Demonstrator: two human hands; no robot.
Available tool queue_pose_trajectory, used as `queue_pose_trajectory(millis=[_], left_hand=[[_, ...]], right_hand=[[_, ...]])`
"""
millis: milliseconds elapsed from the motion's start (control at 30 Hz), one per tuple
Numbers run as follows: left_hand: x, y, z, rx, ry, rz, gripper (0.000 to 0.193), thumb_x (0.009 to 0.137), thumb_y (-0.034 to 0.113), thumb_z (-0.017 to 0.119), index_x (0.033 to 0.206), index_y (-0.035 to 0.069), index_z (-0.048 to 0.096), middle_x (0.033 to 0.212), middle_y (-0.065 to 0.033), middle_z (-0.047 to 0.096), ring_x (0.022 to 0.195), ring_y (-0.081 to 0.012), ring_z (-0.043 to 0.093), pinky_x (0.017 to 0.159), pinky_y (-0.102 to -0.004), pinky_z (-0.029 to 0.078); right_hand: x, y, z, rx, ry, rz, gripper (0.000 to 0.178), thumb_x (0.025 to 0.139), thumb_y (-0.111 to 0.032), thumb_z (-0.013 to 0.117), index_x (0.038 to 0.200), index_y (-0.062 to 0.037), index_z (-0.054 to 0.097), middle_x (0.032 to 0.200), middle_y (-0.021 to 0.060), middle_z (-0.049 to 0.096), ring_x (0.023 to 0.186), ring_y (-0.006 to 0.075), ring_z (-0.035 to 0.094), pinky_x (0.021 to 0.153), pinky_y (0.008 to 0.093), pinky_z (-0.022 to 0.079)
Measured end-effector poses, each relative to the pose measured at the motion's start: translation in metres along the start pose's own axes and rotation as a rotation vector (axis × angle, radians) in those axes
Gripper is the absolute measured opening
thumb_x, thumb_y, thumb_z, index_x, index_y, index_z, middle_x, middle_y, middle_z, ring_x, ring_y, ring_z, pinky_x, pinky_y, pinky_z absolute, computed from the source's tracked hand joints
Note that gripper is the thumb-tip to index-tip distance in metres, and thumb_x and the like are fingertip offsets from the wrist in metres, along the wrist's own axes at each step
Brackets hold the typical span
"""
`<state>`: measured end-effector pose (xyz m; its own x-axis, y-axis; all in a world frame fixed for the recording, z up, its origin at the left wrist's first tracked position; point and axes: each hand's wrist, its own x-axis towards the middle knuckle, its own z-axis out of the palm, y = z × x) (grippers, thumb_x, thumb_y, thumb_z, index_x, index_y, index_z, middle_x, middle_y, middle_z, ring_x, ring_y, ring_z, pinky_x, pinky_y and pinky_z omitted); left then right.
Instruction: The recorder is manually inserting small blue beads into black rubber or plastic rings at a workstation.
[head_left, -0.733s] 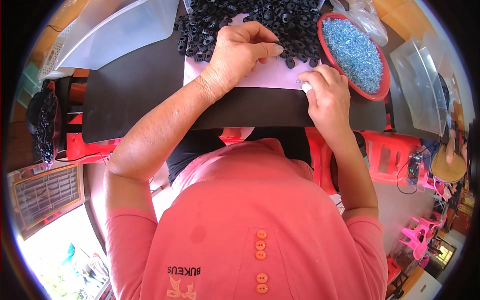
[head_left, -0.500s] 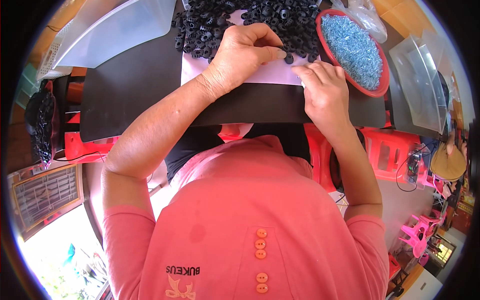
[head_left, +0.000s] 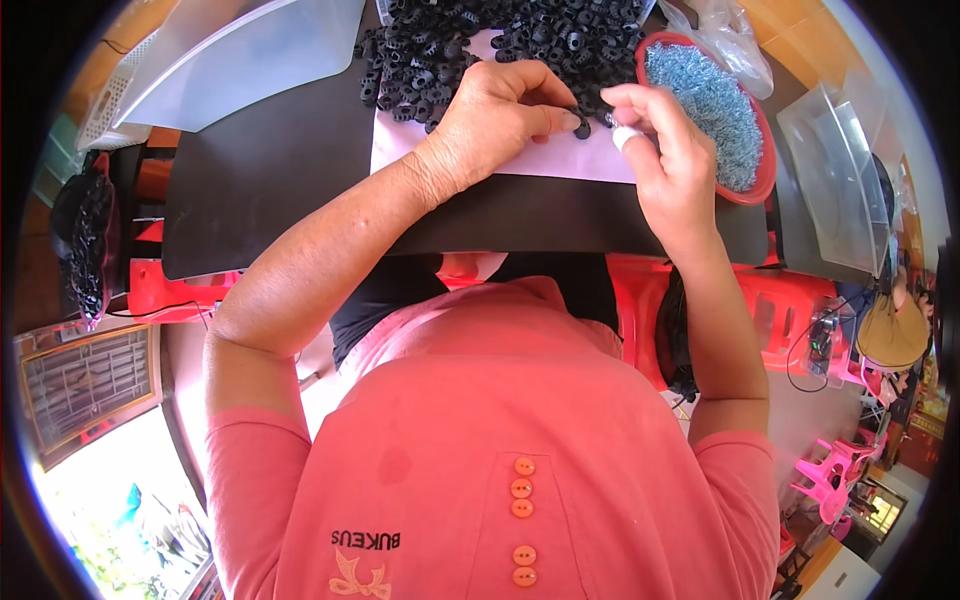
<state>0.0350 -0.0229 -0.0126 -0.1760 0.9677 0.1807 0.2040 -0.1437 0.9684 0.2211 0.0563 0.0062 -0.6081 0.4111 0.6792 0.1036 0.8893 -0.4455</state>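
Observation:
My left hand (head_left: 500, 115) pinches a small black plastic part (head_left: 582, 126) between thumb and forefinger, just over the pink sheet (head_left: 470, 165). It looks like a piece of a cord lock. Close by on the right, my right hand (head_left: 675, 165) has thumb and forefinger bent toward each other, with a white wrap (head_left: 626, 135) on the thumb. A tiny silvery piece (head_left: 609, 119) shows at these fingertips, too small to make out. Beyond both hands lies a heap of similar black parts (head_left: 425, 60).
A red basin (head_left: 768, 165) full of tiny shiny blue-silver pieces (head_left: 705, 115) stands right of my right hand. Clear plastic bins stand at the left (head_left: 240, 70) and right (head_left: 835, 190) of the dark table (head_left: 270, 180). A clear bag (head_left: 735, 45) lies behind the basin.
My right hand has lifted slightly and turned, so its wrapped thumb and the silvery piece now show. My left hand keeps its pinch on the black part.

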Motion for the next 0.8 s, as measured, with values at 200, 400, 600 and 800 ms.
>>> queue_pose_trajectory(millis=[200, 400, 600, 800], left_hand=[[0.0, 0.006, -0.003, -0.153, -0.022, -0.146, 0.016, 0.084, 0.008, 0.071, 0.098, -0.001, 0.069, 0.074, -0.0025, 0.064, 0.064, -0.0073, 0.058, 0.053, -0.0223, 0.047], [0.004, 0.002, -0.004, -0.315, 0.004, -0.197, 0.016, 0.084, 0.007, 0.071, 0.096, -0.003, 0.068, 0.076, -0.0054, 0.066, 0.064, -0.0104, 0.06, 0.05, -0.0237, 0.045], [0.003, 0.005, -0.006, -0.404, 0.008, -0.231, 0.015, 0.085, 0.007, 0.07, 0.096, -0.002, 0.066, 0.079, -0.0077, 0.067, 0.063, -0.0114, 0.06, 0.048, -0.0242, 0.044], [-0.001, 0.007, -0.005, -0.394, 0.007, -0.233, 0.015, 0.085, 0.007, 0.07, 0.095, -0.002, 0.066, 0.079, -0.0079, 0.067, 0.062, -0.0116, 0.06, 0.047, -0.0237, 0.043]], right_hand=[[0.012, 0.0, 0.021, 0.346, 0.024, 0.2, 0.026, 0.081, 0.009, 0.057, 0.101, -0.0015, 0.068, 0.088, 0.0049, 0.063, 0.081, 0.0127, 0.061, 0.075, 0.0253, 0.049], [0.018, -0.003, 0.036, 0.802, 0.173, 0.551, 0.023, 0.081, 0.007, 0.063, 0.102, 0.0, 0.068, 0.092, 0.0038, 0.066, 0.086, 0.0094, 0.06, 0.08, 0.0219, 0.046], [0.016, -0.004, 0.036, 0.9, 0.214, 0.634, 0.02, 0.081, 0.008, 0.064, 0.1, 0.0027, 0.068, 0.092, 0.0061, 0.067, 0.084, 0.0106, 0.061, 0.08, 0.0234, 0.048], [0.01, -0.002, 0.034, 0.907, 0.207, 0.612, 0.017, 0.08, 0.009, 0.063, 0.095, 0.0029, 0.068, 0.09, 0.007, 0.068, 0.082, 0.012, 0.062, 0.078, 0.0236, 0.048]])
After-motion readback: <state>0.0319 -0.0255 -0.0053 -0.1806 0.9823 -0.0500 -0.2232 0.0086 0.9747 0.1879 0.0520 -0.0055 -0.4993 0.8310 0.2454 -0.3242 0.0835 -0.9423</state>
